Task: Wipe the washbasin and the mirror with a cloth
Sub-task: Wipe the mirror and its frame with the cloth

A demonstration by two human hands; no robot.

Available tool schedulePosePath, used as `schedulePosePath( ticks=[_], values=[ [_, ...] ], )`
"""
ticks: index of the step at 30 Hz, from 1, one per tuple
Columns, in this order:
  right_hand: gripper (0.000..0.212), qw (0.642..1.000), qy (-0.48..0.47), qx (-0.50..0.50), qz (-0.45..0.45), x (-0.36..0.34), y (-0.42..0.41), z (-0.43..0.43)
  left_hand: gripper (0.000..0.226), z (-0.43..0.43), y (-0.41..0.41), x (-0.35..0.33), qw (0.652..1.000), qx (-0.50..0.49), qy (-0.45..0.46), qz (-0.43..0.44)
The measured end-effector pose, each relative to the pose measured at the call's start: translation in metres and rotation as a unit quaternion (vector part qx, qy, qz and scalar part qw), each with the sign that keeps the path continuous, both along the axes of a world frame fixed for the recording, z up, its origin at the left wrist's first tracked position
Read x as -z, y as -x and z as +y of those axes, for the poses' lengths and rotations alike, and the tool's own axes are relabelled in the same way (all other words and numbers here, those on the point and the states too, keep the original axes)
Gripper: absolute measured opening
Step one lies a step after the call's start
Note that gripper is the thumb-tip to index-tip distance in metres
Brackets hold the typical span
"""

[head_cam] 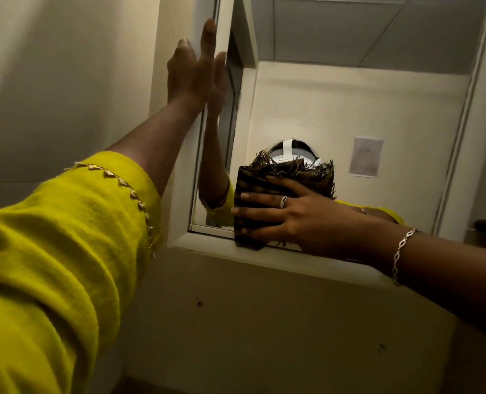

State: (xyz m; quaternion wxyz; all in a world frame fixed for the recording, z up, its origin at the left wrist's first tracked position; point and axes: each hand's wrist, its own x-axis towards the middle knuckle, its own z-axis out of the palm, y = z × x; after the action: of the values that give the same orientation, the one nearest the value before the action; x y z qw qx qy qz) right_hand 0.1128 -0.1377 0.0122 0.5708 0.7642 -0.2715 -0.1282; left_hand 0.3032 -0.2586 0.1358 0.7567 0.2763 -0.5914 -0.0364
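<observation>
1. The right grip (290, 214) is pressing the dark cloth (264, 177) flat on the mirror (350, 95), fingers spread straight.
2. The cloth is sitting at the glass's bottom edge, toward the left.
3. The left grip (193, 72) is resting open on the frame (179, 166), higher up.
4. Most glass is lying up and right of the cloth, so I think wiping is heading there.
</observation>
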Motion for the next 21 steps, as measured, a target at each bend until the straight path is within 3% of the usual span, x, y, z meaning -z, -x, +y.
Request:
schedulePosePath(
  ticks=[12,14,16,18,21],
  values=[
    [0.051,0.997,-0.027,0.048,0.049,-0.015,0.107,0.074,0.049,0.006,-0.003,0.008,1.000,-0.005,-0.011,-0.011],
    [0.055,0.996,-0.031,0.058,0.053,-0.017,0.118,0.082,0.064,0.007,-0.001,0.028,0.997,-0.067,-0.001,-0.038],
    [0.066,0.996,-0.029,0.061,0.054,-0.018,0.127,0.086,0.085,0.015,0.009,0.062,0.974,-0.205,0.037,-0.089],
    [0.071,0.997,-0.029,0.058,0.049,-0.017,0.131,0.088,0.089,0.030,0.032,0.099,0.937,-0.287,0.106,-0.169],
    [0.072,0.998,-0.033,0.042,0.024,-0.015,0.135,0.088,0.072,0.063,0.083,0.159,0.890,-0.230,0.260,-0.296]
  ],
)
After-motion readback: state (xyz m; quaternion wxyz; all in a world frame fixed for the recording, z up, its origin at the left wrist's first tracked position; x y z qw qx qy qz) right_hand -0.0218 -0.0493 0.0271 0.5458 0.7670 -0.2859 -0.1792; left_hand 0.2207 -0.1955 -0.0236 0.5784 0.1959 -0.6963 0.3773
